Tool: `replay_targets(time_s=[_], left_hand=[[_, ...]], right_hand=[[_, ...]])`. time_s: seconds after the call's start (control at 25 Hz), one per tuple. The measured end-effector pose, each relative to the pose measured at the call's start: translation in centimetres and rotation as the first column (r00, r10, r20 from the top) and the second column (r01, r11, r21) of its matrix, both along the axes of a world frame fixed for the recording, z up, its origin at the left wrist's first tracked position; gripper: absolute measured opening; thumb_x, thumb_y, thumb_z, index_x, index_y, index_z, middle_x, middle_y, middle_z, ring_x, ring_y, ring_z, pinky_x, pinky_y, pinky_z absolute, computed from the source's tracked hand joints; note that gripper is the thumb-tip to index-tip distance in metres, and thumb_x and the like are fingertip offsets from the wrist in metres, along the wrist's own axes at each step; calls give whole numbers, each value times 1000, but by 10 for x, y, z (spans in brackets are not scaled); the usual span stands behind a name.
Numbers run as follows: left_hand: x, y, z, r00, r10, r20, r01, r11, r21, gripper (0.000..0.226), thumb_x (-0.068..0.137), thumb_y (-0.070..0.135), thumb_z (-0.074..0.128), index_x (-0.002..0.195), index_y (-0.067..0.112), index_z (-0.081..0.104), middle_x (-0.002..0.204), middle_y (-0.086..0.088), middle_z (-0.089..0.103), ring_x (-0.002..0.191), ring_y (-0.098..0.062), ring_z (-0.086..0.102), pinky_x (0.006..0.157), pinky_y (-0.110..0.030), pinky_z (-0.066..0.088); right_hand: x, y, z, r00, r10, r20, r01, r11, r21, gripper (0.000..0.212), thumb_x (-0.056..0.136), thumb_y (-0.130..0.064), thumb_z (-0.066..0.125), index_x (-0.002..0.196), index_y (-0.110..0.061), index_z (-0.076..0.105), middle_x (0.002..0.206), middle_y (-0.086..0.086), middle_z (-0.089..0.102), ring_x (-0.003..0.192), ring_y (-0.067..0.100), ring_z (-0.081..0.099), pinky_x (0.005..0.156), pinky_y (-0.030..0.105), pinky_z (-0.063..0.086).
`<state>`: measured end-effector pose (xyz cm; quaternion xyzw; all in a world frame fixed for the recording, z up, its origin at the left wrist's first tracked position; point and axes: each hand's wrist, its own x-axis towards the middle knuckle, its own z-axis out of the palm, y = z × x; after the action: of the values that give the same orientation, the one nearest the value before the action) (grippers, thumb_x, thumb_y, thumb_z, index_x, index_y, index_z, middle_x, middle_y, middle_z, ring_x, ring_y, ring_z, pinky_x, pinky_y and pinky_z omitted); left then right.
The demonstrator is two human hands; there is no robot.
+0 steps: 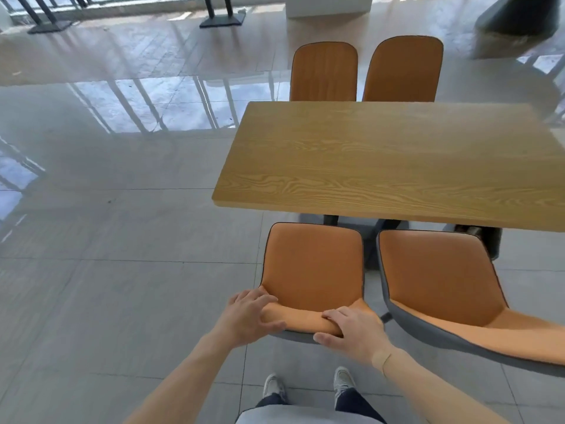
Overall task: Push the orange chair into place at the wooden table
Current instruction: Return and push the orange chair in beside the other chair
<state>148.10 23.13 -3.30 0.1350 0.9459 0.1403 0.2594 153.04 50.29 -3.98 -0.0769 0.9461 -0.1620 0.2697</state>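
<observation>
Both hands, left hand (249,316) and right hand (351,330), wrap around the top of the orange padded chair (312,267) back, ready to push. Just ahead waits the long wooden table (382,157).

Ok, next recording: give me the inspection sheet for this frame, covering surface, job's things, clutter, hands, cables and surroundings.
Surface: wooden table, top bare; glossy grey tiled floor.
Job's things: orange chair on the near side, its seat front just short of the table edge, not yet tucked under.
Clutter: nothing seen.
Hands: left hand grips the left end of the backrest top; right hand grips the right end, fingers curled over the edge.
Cables: nothing seen.
Surroundings: neighbouring chair to the right, apart from the held one; two far chairs pushed in opposite; black table bases near the windows; the person's white shoes behind the chair.
</observation>
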Motion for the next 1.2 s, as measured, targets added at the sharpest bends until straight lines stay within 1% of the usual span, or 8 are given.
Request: replay_targets(time_s=[0.08,0.16,0.28,0.4,0.68,0.96,1.08,1.2], left_hand=[[-2,-11,-8,996,-75,50,74,997,26,85,65,91,39,136,44,44,143,18,41,133,-12,33,112,-35,19],[-3,-17,-18,988,-135,79,134,991,20,87,66,92,39,139,45,39,144,19,40,134,-12,33,112,-35,21],[-4,-21,-28,982,-179,52,180,984,-10,90,66,95,36,141,45,35,144,18,41,133,-14,36,111,-39,25],[-6,-20,-33,980,-196,16,196,981,-4,94,61,99,28,139,46,35,141,18,45,130,-13,40,109,-42,30],[-3,-21,-37,978,-197,-62,199,980,20,95,62,100,24,137,44,40,137,18,50,126,-11,44,106,-43,33],[3,-25,-37,964,-245,-99,247,969,13,92,63,99,22,133,44,45,129,20,53,120,-9,45,101,-37,33],[17,-16,-36,965,-234,-117,237,971,13,90,64,98,26,131,43,48,125,21,54,118,-7,46,99,-36,32],[36,-1,-35,971,-205,-123,207,978,-2,87,65,96,29,130,42,50,124,21,55,118,-7,46,100,-37,33]], right_hand=[[7,-10,-1,995,-93,-38,94,995,24,90,68,-95,17,134,-41,46,133,-16,54,119,11,49,99,40,37],[12,-15,0,984,-159,-86,164,985,52,94,63,-98,15,131,-42,48,132,-19,54,121,10,48,103,43,32],[17,-21,1,977,-195,-83,205,971,127,101,56,-102,15,132,-44,46,135,-19,52,125,11,44,110,48,24],[20,-24,2,972,-214,-98,226,964,139,101,54,-102,18,132,-45,45,136,-20,50,127,10,43,112,48,21],[24,-30,1,964,-234,-128,252,955,157,100,59,-101,14,127,-39,52,129,-13,59,121,13,48,109,46,24],[49,-38,-5,950,-270,-158,297,938,180,106,59,-101,8,127,-35,55,121,-12,63,115,14,52,106,48,27],[59,-29,-6,952,-277,-129,297,938,181,105,58,-102,8,127,-36,54,120,-14,62,114,14,50,107,49,25],[65,-11,-4,965,-243,-93,257,949,182,103,58,-102,10,128,-37,51,122,-14,58,115,13,47,109,50,24]])
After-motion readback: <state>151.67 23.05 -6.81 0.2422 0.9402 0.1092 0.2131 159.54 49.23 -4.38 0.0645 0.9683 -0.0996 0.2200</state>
